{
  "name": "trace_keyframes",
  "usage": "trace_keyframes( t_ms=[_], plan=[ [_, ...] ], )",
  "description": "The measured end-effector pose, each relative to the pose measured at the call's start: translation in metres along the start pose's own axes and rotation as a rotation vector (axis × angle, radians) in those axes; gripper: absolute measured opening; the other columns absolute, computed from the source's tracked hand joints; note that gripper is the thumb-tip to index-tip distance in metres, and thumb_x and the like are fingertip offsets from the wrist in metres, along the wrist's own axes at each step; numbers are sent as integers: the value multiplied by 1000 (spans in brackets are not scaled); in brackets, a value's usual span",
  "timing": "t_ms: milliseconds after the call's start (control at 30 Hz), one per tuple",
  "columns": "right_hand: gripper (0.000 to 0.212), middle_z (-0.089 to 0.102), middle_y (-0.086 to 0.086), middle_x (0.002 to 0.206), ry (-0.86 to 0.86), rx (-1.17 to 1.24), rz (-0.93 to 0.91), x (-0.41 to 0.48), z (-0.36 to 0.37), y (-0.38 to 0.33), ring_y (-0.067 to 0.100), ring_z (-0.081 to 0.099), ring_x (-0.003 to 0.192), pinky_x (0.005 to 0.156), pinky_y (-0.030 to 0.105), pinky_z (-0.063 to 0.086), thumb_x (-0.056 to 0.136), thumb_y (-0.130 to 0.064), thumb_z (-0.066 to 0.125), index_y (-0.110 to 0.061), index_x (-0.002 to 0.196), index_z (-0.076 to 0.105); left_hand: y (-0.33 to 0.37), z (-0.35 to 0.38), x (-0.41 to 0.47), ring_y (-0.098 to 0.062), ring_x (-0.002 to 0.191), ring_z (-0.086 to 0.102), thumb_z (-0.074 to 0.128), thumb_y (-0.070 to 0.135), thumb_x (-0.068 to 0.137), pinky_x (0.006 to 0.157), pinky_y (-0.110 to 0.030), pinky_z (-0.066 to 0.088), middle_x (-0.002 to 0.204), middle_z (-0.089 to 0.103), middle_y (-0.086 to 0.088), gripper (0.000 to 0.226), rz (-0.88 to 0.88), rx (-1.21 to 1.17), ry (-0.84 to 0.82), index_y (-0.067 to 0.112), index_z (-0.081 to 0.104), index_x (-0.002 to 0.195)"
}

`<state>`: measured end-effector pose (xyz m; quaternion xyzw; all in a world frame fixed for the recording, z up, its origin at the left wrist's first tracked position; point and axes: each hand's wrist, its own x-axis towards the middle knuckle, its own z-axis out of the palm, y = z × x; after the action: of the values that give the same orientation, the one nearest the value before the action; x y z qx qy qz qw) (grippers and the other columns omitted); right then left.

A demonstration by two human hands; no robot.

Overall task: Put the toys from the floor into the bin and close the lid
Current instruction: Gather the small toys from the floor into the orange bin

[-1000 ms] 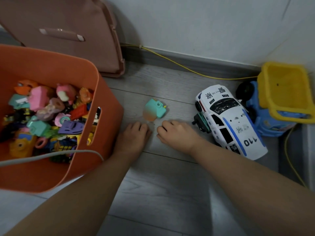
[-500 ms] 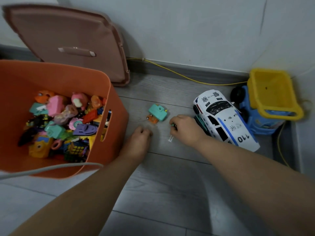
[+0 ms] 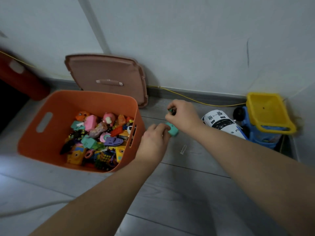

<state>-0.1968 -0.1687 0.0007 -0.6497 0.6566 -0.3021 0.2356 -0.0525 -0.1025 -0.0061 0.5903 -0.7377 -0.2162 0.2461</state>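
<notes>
On the floor (image 3: 187, 193) just right of the orange bin (image 3: 68, 106), both hands are at work on small toys.

- Left hand (image 3: 155, 138): fingers curled down over a teal toy (image 3: 173, 131), gripping its near end. Toy sits low, at or just off the floor; cannot tell which.
- Right hand (image 3: 183, 114): fingers bent tight, thumb and fingertips pinching a small dark piece (image 3: 171, 110) with a green edge. Too small to identify.
- Bin is open and well filled with mixed toys. Lid (image 3: 105, 72) leans against the wall behind it, handle facing out.
- Police car (image 3: 221, 122) and dump truck (image 3: 265, 120) lie further right, untouched. A small clear bit (image 3: 183, 149) lies on the floor between the forearms.

Judgement on the step: both pickups look secured, so next comes the carry leftward over the near rim. Best to bring each hand well over the toy pile before letting go, since a tiny piece dropped at the rim could bounce out. The teal toy needs a full grip, not fingertips only. Larger vehicles will likely want both hands, and the lid goes on last.
</notes>
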Motion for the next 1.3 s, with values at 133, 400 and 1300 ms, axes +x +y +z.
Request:
trace_keyframes(
  t_ms=[133,400,1300],
  plan=[
    [17,71,0,82,107,149,15,16,-1,-50,17,65,79,74,28,49,71,-17,71,-18,88,72,8,-42,12,-23,92,61,54,12,94,81,-28,43,99,66,-6,20,20,-8,112,14,70,106],
    [14,65,-7,86,68,247,-104,18,13,-115,11,60,81,72,24,45,76,-18,69,-18,90,70,-27,-125,14,-9,66,60,45,27,100,59,-31,48,85,68,4,16,-260,-31,241,30,61,103],
    [68,35,12,158,-54,61,-242,-8,-4,-37,24,24,149,123,36,17,97,-58,24,-18,150,42,-5,-91,15,-20,134,38,74,49,80,110,-34,37,143,40,-4,77,47,89,168,22,41,144]
  ],
)
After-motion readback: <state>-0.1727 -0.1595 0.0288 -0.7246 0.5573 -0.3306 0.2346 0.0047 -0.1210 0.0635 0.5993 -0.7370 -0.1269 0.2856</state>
